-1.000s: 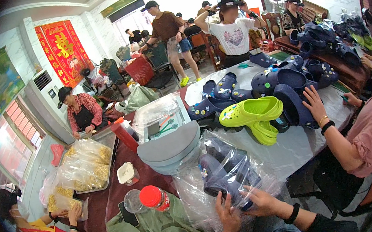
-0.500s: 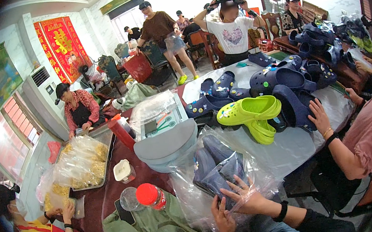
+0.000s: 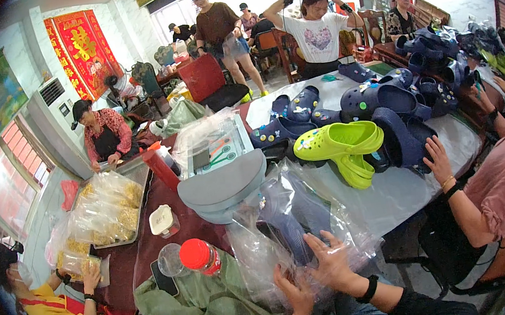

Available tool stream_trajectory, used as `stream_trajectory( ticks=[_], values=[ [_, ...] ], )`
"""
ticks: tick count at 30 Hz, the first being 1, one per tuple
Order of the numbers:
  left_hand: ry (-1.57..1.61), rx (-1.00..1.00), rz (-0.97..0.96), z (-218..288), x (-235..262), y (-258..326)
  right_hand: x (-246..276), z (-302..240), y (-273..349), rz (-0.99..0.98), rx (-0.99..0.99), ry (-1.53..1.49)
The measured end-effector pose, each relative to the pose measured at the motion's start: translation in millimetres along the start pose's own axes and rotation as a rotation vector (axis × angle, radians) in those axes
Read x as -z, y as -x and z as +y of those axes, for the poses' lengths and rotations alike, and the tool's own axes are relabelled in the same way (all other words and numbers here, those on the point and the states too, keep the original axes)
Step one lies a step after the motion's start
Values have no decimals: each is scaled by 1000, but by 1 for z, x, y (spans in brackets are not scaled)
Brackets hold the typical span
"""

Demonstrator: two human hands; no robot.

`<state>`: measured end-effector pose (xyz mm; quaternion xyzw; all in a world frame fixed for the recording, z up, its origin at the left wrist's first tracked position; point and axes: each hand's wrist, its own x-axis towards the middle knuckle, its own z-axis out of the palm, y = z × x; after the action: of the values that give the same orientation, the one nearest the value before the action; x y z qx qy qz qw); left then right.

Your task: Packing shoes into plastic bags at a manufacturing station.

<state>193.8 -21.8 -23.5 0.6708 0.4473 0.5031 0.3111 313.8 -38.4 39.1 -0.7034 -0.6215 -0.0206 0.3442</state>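
Both hands (image 3: 319, 273) now flat on bag (image 3: 294, 228)

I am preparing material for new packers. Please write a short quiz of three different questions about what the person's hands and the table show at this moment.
1. True or false: both hands rest on a clear plastic bag with dark blue clogs inside.
2. Which colour is the clog pair lying apart from the dark ones? A red, B lime green, C white.
3. Fill in: the bottle left of the bag has a ___ cap.

Key:
1. True; left hand and right hand press on it.
2. B.
3. Red.
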Motion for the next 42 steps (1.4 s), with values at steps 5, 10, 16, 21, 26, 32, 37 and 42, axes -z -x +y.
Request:
stream_trajectory(
  ticks=[5,10,16,21,26,32,37,42],
  values=[
    [421,375,-182,-23,-7,-3,0,-2,10,116,-124,-146],
    [511,567,-357,-169,-48,44,-2,-20,21,97,-79,-28],
    [991,962,-172,-39,-10,8,7,25,18,-191,228,-274],
    [1168,1114,-327,-17,2,-5,24,41,18,-314,198,-123],
    [1082,1067,-409,-56,-7,3,22,45,21,-194,98,-202],
    [557,388,-524,-37,-3,-4,9,52,24,-264,-45,-339],
    [605,704,-593,-57,4,2,9,49,27,-275,-206,-259],
    [809,759,-421,-48,2,8,-15,68,49,-221,-60,-114]
  ],
)
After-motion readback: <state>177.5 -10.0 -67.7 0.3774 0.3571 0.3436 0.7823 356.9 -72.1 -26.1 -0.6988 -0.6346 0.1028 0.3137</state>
